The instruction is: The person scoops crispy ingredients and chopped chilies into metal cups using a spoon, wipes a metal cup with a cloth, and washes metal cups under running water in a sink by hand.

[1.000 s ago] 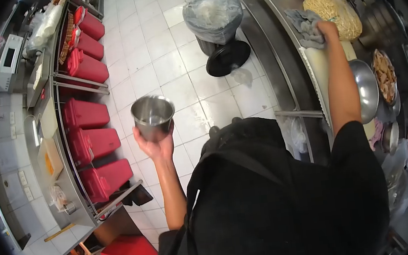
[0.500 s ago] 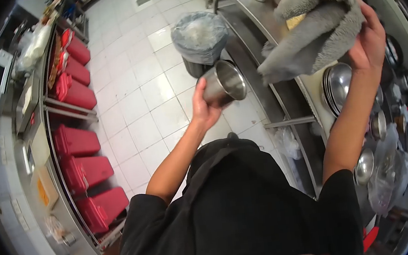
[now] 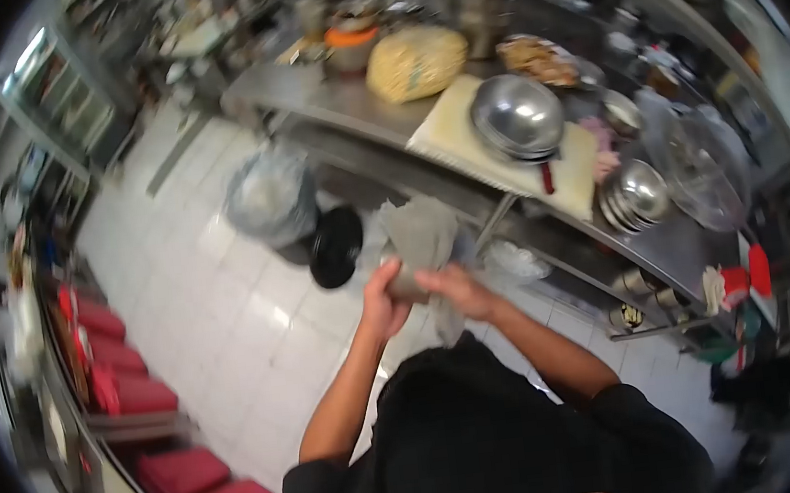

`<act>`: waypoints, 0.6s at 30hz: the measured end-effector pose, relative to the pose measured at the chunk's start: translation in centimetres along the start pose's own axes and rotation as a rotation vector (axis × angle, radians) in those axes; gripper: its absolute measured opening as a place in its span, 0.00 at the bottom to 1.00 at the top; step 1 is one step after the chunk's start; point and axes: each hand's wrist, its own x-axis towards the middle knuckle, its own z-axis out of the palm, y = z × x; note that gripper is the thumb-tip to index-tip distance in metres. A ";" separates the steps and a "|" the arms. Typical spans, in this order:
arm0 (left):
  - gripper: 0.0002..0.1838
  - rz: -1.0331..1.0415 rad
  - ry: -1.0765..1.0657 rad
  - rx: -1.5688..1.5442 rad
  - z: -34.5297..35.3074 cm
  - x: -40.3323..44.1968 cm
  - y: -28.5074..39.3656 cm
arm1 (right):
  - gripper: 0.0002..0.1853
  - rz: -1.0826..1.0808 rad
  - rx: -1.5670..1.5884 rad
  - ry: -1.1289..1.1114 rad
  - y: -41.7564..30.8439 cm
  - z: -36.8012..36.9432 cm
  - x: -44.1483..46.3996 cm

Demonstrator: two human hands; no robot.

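In front of my body, my left hand (image 3: 383, 302) is closed around the side of a steel cup (image 3: 406, 288), smeared by motion. My right hand (image 3: 462, 291) grips a grey cloth (image 3: 420, 228) against the cup. The cloth rises above both hands and also hangs down below the right one. It covers much of the cup, so the rim and the inside are hidden. Both hands are above the tiled floor, beside the steel table.
The steel table (image 3: 341, 101) runs along the right. On it are a yellow bag (image 3: 417, 63), a cutting board (image 3: 448, 123) with metal bowls (image 3: 518, 113), and more stacked bowls (image 3: 638, 194). A lined bin (image 3: 271, 197) stands left of it. Red containers (image 3: 133, 388) line the left counter.
My right hand has brought the cloth down from over the table to the cup, and the two hands are now together. The view has turned toward the right-hand table.
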 end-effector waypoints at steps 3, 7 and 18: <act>0.29 -0.156 -0.067 0.099 1.8 0.2 -0.3 | 0.19 -0.122 0.739 0.009 4.1 -1.1 -1.5; 0.25 -0.385 -0.147 0.143 4.8 2.5 -1.0 | 0.32 -0.192 -0.474 -0.013 1.4 -2.4 -4.4; 0.35 -0.617 -0.191 0.440 10.5 5.3 -8.0 | 0.22 0.140 -0.516 0.022 0.3 -13.2 -12.0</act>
